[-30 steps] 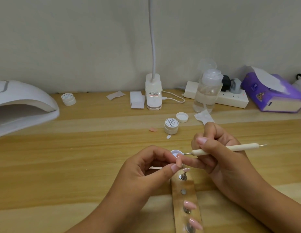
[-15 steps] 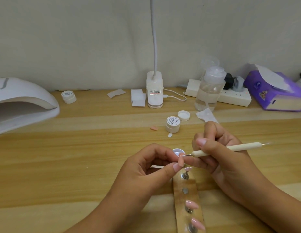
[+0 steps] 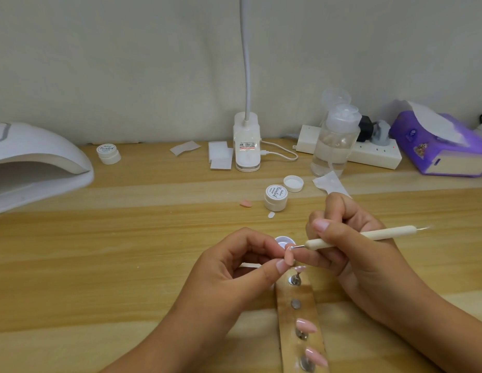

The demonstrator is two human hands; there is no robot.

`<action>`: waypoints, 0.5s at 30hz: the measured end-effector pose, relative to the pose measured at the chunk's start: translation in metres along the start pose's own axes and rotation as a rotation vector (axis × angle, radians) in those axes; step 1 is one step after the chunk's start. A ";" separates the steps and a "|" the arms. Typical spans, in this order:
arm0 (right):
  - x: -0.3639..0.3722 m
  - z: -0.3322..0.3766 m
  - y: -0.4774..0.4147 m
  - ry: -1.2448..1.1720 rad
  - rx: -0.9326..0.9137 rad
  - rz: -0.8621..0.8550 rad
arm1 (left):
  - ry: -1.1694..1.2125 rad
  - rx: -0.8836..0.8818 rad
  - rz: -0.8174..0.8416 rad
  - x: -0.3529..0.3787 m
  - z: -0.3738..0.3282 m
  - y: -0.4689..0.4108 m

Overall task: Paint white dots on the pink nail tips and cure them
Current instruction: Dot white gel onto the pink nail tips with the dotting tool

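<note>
**Dotting the held tip: light touch, braced hands**

Brings the needle end of the dotting tool (image 3: 355, 236) a hair nearer the top of the pink nail tip (image 3: 289, 259) than half a second ago; otherwise keeps both hands almost in place. Grips the tool pen-fashion in the right hand (image 3: 350, 249), fingers curled round the shaft near its front end. Pinches the nail tip between thumb and forefinger of the left hand (image 3: 234, 273), face toward the camera, just above the far end of the wooden holder strip (image 3: 299, 316). Shows a small white spot at the tip's upper end, right at the needle's point.

Brace one hand against the other, apparently already touching at the fingers, and settle both wrists on the surface (image 3: 100, 251). Touch straight in and lift straight off; never drag. Reload from the open white pot (image 3: 283, 240) just behind the fingers on seeing smaller dots. Match the spacing on the seemingly dotted tip (image 3: 300, 269) standing on the strip's first stud. Keep the thumb off the wet face when seating the held tip back on the bare stud (image 3: 296, 304). Judging by the strip, still to do: two plain pink tips (image 3: 306, 325) nearer the camera. Carry the strip level to the curing lamp (image 3: 32, 162) at far left, well apart, only after dotting the lot.
</note>
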State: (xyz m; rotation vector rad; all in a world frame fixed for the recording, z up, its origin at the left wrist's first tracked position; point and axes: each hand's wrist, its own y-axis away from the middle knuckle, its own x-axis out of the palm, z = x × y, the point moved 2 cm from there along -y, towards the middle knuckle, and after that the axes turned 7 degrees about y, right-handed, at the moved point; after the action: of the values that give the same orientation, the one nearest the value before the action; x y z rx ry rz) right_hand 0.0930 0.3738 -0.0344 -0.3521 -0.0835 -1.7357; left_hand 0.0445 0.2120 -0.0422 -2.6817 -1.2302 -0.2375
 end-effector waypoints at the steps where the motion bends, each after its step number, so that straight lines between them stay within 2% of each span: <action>1: 0.000 0.000 0.000 -0.004 0.005 -0.008 | -0.001 0.001 0.001 0.000 0.000 0.000; 15: -0.001 -0.001 -0.001 -0.009 -0.011 0.022 | -0.014 0.005 0.003 -0.001 0.000 0.001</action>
State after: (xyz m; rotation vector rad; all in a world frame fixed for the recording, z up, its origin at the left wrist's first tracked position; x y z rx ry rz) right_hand 0.0926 0.3752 -0.0354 -0.3675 -0.0763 -1.7140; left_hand 0.0445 0.2112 -0.0427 -2.6854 -1.2293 -0.2151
